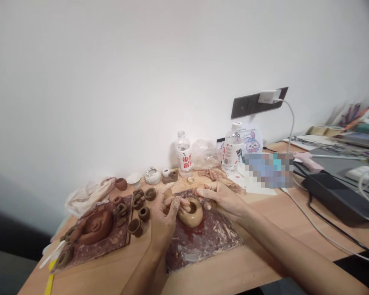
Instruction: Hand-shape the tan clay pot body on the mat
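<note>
Clay ring (193, 217) on stained board (207, 248) mid-desk (221, 272), left hand (164, 217) nearer, fingers (184, 206) curled together into its hole; right hand (223, 200) just right, fingers (204, 189) loosely apart.

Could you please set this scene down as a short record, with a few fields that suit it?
Left hand: fingers on a pale clay ring
Right hand: fingers over the same ring
Under the ring: clay-smeared dark board
Beside it: small brown clay cups; brown clay spiral on a second board
Behind: plastic water bottle
Surface: light wooden desk
</note>
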`<state>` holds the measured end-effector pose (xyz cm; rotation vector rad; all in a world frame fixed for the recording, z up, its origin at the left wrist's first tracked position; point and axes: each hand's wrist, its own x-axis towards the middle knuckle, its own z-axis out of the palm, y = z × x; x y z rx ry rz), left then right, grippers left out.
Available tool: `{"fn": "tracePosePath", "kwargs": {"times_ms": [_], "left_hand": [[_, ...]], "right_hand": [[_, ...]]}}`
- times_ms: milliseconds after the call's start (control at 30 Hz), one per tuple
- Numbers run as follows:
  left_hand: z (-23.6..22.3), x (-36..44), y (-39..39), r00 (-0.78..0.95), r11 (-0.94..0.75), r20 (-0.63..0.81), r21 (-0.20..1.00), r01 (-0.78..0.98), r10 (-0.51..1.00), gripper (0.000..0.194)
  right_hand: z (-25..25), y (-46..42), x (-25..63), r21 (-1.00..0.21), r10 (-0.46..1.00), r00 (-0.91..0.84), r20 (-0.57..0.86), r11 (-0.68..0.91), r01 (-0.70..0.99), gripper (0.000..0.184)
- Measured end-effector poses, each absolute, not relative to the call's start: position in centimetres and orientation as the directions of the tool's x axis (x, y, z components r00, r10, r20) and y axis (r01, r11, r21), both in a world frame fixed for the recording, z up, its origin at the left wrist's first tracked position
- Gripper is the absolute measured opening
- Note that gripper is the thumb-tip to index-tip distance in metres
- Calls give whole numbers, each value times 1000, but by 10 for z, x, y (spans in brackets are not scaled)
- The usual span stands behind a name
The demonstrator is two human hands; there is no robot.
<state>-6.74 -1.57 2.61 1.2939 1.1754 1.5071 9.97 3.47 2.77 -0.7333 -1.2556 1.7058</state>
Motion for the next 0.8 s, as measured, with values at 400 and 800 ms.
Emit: {"fn": "tracePosePath", "kwargs": {"times_ms": [400,800], "left_hand": [[21,-67,-19,-125,-191,181,979,-74,976,51],[17,-72,-17,-70,-128,117,975,-182,991,58]], "right_hand": [[22,31,94,-925,865,-501,21,-174,-338,43],[26,24,94,-955,852,-430,298,265,-136,25]]}}
